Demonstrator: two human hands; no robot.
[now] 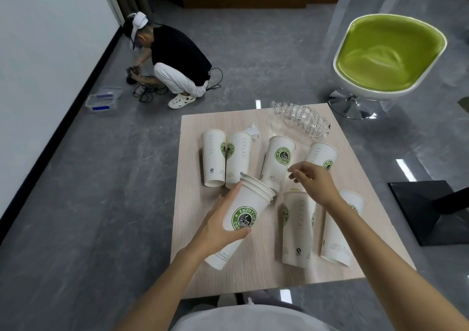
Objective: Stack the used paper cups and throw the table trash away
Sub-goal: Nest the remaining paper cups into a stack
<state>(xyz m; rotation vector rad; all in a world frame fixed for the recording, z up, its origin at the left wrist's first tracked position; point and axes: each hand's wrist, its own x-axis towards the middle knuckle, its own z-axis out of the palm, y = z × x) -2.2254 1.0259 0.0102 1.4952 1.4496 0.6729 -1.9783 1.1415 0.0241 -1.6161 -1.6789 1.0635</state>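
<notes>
Two white paper cups with green logos point(220, 162) lie on their sides just beyond my left hand point(218, 225). Left hand is wrapped around a tilted nested stack of white paper cups point(242, 217), rims pointing away from me. Right hand point(316, 182) hovers empty, fingers loosely curled, above a lying logo cup point(278, 163). Two more cups point(298, 229) lie under my right wrist. Beyond the right hand, a crushed clear plastic bottle point(302, 120) rests on the pale wood-grain table point(256, 269).
</notes>
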